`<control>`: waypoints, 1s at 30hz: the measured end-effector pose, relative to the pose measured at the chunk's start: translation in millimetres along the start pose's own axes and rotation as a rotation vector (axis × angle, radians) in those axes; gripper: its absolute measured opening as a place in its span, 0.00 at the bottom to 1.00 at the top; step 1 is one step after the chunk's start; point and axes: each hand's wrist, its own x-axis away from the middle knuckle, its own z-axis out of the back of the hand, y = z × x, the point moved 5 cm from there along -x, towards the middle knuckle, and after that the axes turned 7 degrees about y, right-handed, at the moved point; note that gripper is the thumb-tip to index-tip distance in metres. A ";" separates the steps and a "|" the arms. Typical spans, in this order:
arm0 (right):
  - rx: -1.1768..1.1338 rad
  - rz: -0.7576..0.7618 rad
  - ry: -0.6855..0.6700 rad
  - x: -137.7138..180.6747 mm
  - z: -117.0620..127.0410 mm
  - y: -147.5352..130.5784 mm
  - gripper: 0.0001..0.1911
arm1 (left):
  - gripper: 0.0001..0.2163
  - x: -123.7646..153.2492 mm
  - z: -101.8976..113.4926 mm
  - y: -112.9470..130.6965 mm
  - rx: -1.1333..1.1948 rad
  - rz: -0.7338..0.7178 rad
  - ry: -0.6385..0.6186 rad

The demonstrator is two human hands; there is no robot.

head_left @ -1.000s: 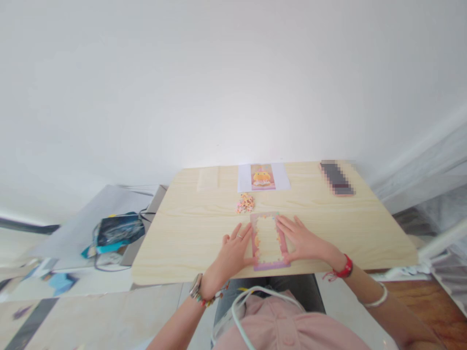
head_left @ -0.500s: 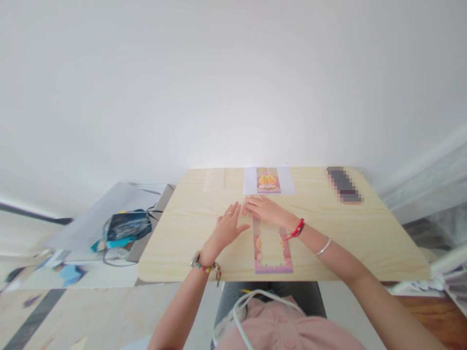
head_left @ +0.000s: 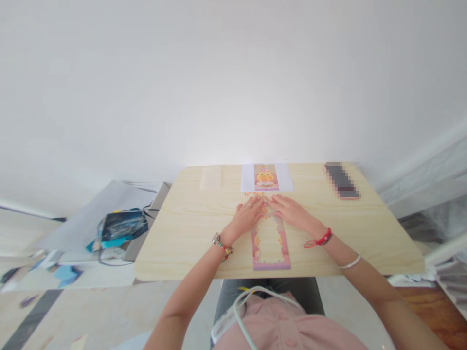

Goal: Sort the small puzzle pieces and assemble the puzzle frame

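Observation:
A pinkish-purple jigsaw puzzle frame (head_left: 272, 266) lies on the wooden table, its middle showing bare wood inside a jagged inner edge. Several small loose jigsaw pieces (head_left: 263, 210) are gathered at its far end, partly covered by my fingers. My left hand (head_left: 248, 216) rests flat over the left side of these pieces, fingers stretched forward. From the right, my right hand (head_left: 295, 213) lies flat with its fingertips at the pieces, fingers extended. Beyond them is a white sheet with a printed picture (head_left: 266, 177) of a yellow figure.
A pixelated phone (head_left: 342, 181) lies at the table's back right. A clear, flat plastic piece (head_left: 210, 178) is at the back left. Left of the table, a dark bag (head_left: 124, 226) with cables sits on a grey surface. White cables (head_left: 237, 308) hang before my body.
My left hand has moved right and forward onto the pieces. My right hand has shifted right, uncovering some pieces between the hands. The view has shifted slightly.

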 end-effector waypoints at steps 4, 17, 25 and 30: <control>0.009 -0.019 0.009 9.2 4.0 2.8 0.16 | 0.20 8.1 1.3 -2.4 0.005 0.025 0.002; -0.122 0.004 0.010 -36.4 -8.8 0.3 0.14 | 0.18 -3.6 -2.8 -20.1 -0.077 -0.149 0.103; -0.044 0.045 -0.008 -10.6 -4.8 5.6 0.17 | 0.19 1.8 -2.9 -12.9 -0.083 -0.221 0.069; 0.001 0.018 -0.018 -6.5 -5.2 10.8 0.14 | 0.18 -1.7 4.2 -7.6 -0.131 -0.201 0.117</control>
